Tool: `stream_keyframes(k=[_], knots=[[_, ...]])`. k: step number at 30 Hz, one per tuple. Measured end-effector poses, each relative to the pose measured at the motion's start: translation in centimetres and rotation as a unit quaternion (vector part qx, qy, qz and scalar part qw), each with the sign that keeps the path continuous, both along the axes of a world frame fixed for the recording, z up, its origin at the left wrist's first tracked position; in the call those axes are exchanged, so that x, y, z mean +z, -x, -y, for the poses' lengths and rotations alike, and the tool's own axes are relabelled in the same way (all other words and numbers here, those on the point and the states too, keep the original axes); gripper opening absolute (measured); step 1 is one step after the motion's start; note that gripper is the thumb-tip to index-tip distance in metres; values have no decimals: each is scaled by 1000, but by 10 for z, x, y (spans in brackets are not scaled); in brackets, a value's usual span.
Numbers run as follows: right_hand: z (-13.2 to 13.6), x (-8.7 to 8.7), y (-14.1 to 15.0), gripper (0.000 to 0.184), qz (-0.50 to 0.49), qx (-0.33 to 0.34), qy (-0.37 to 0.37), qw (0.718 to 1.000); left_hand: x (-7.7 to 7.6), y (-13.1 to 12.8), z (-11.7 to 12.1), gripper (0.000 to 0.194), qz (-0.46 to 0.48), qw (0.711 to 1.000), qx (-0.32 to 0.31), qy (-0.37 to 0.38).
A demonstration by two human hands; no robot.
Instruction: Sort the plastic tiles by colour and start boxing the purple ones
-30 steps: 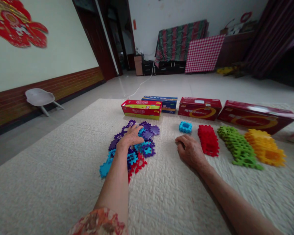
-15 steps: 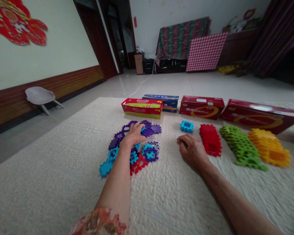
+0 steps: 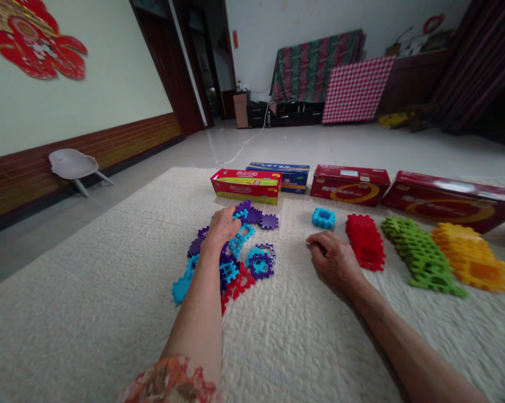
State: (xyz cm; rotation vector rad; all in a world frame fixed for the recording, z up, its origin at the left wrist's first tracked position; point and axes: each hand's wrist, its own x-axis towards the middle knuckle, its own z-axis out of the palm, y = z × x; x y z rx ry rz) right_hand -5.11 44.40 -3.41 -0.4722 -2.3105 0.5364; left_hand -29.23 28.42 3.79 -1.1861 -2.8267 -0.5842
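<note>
My left hand point(image 3: 222, 228) is over the mixed pile, its fingers closed on a light-blue interlocking plastic tile point(image 3: 241, 214) at the far side. A purple tile rises just behind that one; whether it is gripped too I cannot tell. Around the hand lie purple tiles point(image 3: 270, 221), light-blue tiles point(image 3: 181, 289) and red tiles point(image 3: 241, 282), overlapping flat. My right hand point(image 3: 331, 256) rests on the mat with fingers curled in and nothing visible in them. Close to it are a small light-blue stack point(image 3: 323, 218) and a row of red tiles point(image 3: 365, 243).
Green tiles point(image 3: 420, 257) and yellow tiles point(image 3: 471, 257) lie in rows at the right. Behind stand a red-and-yellow box point(image 3: 248, 187), a blue box point(image 3: 297, 178) and two dark red boxes point(image 3: 349, 184). All sit on a cream quilted mat point(image 3: 277, 336).
My left hand has drawn slightly left and closed on a light-blue tile, and a purple tile beside it has tipped up. More light-blue tile shows below the hand. My right hand has stayed put.
</note>
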Motion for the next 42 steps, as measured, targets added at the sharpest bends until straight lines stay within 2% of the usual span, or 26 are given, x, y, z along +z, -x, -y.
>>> stream_keyframes(k=[4,8,14,24,29,35,38,40,42], knots=[[-1,0,0,18,2,2,-2,1000,1,1,0,52,-8,999,18,-44],[-1,-1,0,18,3,2,0,1000,7,1,1,58,-1,996,43,-76],[-2,-1,0,18,-3,1,4,1000,14,1,2,50,15,992,80,-98],[-3,-1,0,20,-2,6,-5,1000,18,-2,0,54,6,989,102,-105],[-3,-1,0,19,-5,7,-4,1000,21,-3,1,48,-21,976,133,-169],[-3,-3,2,18,-17,7,-3,1000,22,1,0,44,-10,950,157,-269],[-2,-1,1,17,-67,-14,6,998,19,-6,-13,44,37,941,127,-312],[-2,2,0,19,-118,-53,4,992,12,-21,-29,45,92,942,72,-313],[-1,6,-2,21,-159,-83,-14,984,4,-44,-46,45,151,948,0,-279]])
